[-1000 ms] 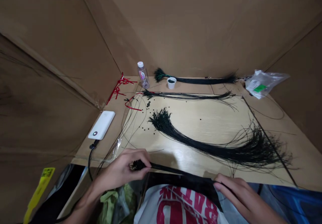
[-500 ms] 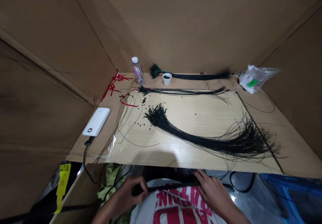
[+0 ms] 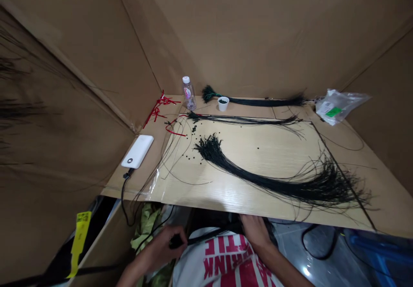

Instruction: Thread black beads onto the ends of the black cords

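Note:
A bundle of dark thin strands (image 3: 211,235) lies across my lap, over the printed shirt. My left hand (image 3: 167,244) is closed round its left end, and a dark tip shows between thumb and fingers. My right hand (image 3: 256,231) rests at the bundle's right part, close under the table's front edge; its fingertips are hidden. On the table above, a large bundle of black strands (image 3: 264,181) fans out to the right, its knotted ends at the left. Behind it lies a thinner bundle of black strands (image 3: 241,119).
Cardboard walls surround the table (image 3: 226,192). At the back are a plastic bottle (image 3: 189,94), a white cup (image 3: 223,104) of small dark pieces, a tied bundle (image 3: 264,102) and a plastic bag (image 3: 338,106). A white power bank (image 3: 138,151) with cable and red ribbons (image 3: 158,110) lie left.
My right hand has moved forward and slightly left along the bundle, toward the table edge. My left hand keeps its grip. The view has shifted, so the table appears further right.

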`<state>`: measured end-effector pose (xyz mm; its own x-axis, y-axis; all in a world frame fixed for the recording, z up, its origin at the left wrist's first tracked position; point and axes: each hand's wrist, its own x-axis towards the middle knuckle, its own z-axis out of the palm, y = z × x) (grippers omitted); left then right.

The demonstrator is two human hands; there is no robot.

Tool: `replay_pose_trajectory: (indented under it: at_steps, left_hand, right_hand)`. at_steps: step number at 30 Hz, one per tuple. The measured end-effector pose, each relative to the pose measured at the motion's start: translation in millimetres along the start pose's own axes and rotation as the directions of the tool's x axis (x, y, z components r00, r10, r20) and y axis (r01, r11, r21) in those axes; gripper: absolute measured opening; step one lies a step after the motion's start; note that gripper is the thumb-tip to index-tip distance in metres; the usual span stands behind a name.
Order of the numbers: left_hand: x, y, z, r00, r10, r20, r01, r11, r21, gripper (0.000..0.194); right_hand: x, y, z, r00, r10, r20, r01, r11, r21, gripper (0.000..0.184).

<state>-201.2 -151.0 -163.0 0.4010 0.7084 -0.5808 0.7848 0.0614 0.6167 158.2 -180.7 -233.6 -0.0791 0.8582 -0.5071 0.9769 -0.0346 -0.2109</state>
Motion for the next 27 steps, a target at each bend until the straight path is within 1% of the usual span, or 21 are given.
replay_pose_trajectory:
  at_steps: [3,6,9,12,15,18,20,22,23,25,26,27]
  left_hand:
    - [0.7,7.3,-4.6,1.0,0.008,-0.004,-0.008,1.0,-0.008,0.009]
    - [2.2,13.2,-8.5,0.999,0.041,-0.017,-0.041,0.999,-0.005,0.008]
    - [4.9,17.7,-11.4,0.992,0.124,-0.015,-0.124,0.992,0.001,0.004]
    - [8.2,23.4,-15.8,0.977,0.214,-0.018,-0.214,0.977,-0.001,0.003]
    - [10.4,34.5,-23.2,0.956,0.293,-0.011,-0.293,0.955,-0.034,0.004]
    - [10.8,52.6,-32.9,0.929,0.368,-0.028,-0.369,0.922,-0.117,0.002]
    - [9.3,68.5,-39.5,0.901,0.431,-0.05,-0.433,0.882,-0.185,0.007]
    - [6.0,87.3,-45.9,0.87,0.487,-0.072,-0.489,0.838,-0.241,0.013]
    - [3.8,97.8,-49.1,0.86,0.505,-0.08,-0.507,0.822,-0.259,0.015]
    - [-0.9,120.8,-55.3,0.847,0.524,-0.089,-0.526,0.801,-0.286,0.014]
    - [-2.6,132.8,-58.3,0.839,0.536,-0.094,-0.537,0.788,-0.3,0.014]
    - [-3.6,144.7,-61.1,0.831,0.549,-0.094,-0.548,0.776,-0.313,0.014]
  right_hand:
    - [-5.7,2.7,-1.9,0.999,0.024,0.027,-0.024,1.0,-0.008,0.064]
    - [-14.3,7.4,-5.1,0.998,0.039,0.045,-0.039,0.999,0.012,0.059]
    - [-22.7,13.8,-8.2,0.999,0.03,0.044,-0.033,0.996,0.083,0.059]
    - [-32.1,22.1,-12.7,1.0,0.005,0.027,-0.011,0.98,0.197,0.06]
    - [-47.9,32.8,-21.5,0.998,-0.068,-0.004,0.065,0.938,0.34,0.048]
    - [-70.9,46.0,-32.6,0.99,-0.13,-0.056,0.141,0.878,0.458,0.033]
    - [-86.0,54.7,-38.2,0.99,-0.12,-0.078,0.143,0.811,0.568,0.03]
    - [-96.8,60.9,-41.0,0.995,-0.071,-0.068,0.099,0.693,0.714,0.037]
    - [-99.8,62.3,-41.5,0.998,-0.045,-0.05,0.067,0.612,0.788,0.046]
    - [-100.8,61.2,-42.2,1.0,-0.021,-0.004,0.013,0.438,0.899,0.071]
    - [-99.4,58.7,-43.1,0.999,-0.033,0.016,-0.003,0.356,0.934,0.083]
    - [-97.2,55.1,-44.8,0.998,-0.06,0.024,-0.006,0.289,0.957,0.091]
